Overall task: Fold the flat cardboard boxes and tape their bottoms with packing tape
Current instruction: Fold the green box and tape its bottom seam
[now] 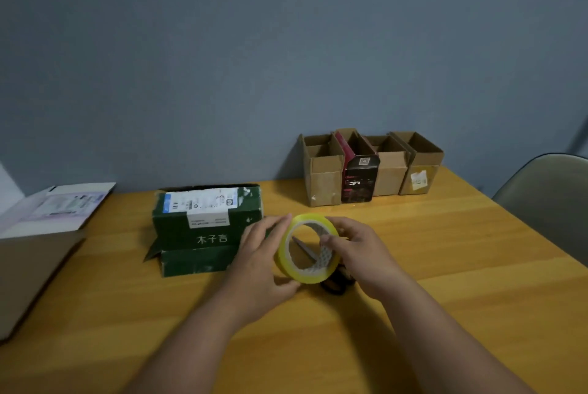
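A yellow roll of packing tape (pixel 288 261) stands on edge above the wooden table (pixel 445 266), held between both hands. My left hand (pixel 257 263) cups its left rim, thumb under the roll. My right hand (pixel 356 250) grips the right rim, fingers reaching into the core. Just left of the roll lies a dark green cardboard box (pixel 203 231) with a white shipping label and one flap folded out toward me. Black scissors (pixel 334 285) lie under the roll, mostly hidden.
Several upright open boxes (pixel 372 167) stand in a row against the blue wall at the back right. A flat brown cardboard sheet (pixel 28 276) and a white flattened box (pixel 54 206) lie at the left. A grey chair (pixel 547 199) stands at the right edge.
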